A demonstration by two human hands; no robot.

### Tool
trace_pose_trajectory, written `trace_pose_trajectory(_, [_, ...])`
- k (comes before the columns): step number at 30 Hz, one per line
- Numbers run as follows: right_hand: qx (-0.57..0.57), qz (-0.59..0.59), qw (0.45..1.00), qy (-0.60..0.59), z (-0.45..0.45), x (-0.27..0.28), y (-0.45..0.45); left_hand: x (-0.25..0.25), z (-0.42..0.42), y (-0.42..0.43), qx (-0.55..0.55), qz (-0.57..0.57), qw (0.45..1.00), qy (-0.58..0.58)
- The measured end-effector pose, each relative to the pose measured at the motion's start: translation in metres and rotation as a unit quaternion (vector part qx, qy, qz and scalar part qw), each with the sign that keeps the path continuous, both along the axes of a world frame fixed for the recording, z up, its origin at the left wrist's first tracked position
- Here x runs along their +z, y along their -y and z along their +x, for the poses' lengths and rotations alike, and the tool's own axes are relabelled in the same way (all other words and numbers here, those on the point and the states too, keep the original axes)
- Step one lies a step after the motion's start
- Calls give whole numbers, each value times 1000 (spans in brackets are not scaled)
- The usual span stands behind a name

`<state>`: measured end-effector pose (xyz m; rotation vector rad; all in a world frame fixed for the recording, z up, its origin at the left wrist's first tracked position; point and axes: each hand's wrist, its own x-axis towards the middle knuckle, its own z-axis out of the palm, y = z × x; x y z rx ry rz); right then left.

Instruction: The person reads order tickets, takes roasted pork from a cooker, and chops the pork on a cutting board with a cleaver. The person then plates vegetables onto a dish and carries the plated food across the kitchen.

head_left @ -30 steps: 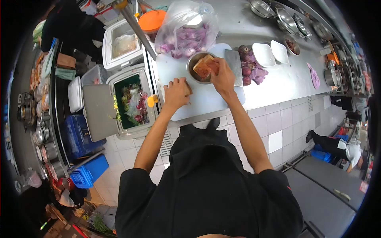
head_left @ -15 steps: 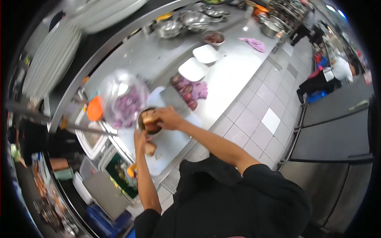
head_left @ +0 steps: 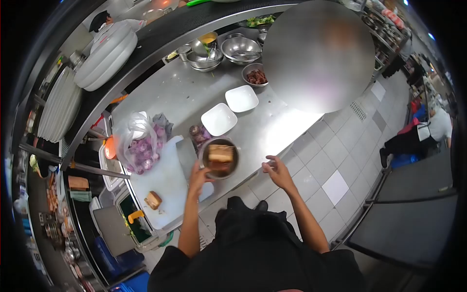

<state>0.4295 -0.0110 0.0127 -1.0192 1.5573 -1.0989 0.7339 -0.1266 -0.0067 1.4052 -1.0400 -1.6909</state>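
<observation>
Left of my left fingers, a brown-edged block sat on the white board. My left hand grasped the near-left side of the metal bowl, which contained similar food. The bowl appeared light and rigid, its contents soft, probably slippery; rim and wall offered the soundest level grip. Rightward, my right hand was released, fingers half-curled, apart from the bowl.
</observation>
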Motion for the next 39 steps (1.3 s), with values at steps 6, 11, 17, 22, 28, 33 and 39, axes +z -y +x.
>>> trace_pose_trajectory(6, [-43, 37, 998, 6, -83, -26, 40, -52, -166, 22, -93, 72, 993, -27])
trace_pose_trajectory(11, [-69, 14, 997, -16, -182, -48, 89, -60, -253, 55, -63, 57, 996, -29])
trace_pose_trajectory(17, [-124, -11, 953, -277, -319, -34, 173, -60, -337, 118, -87, 63, 993, -49])
trace_pose_trajectory(22, [-115, -50, 920, -371, -429, -22, 256, -28, -360, 197, 39, -254, 919, 298])
trace_pose_trajectory(28, [66, -6, 985, -160, -418, -43, 319, -11, -340, 415, 218, -210, 905, 297])
trace_pose_trajectory(33, [125, 8, 992, 10, -393, -72, 326, -82, -342, 488, 176, -221, 888, 363])
trace_pose_trajectory(39, [140, 45, 986, 77, -405, -50, 373, -9, -404, 418, 123, -38, 895, 427])
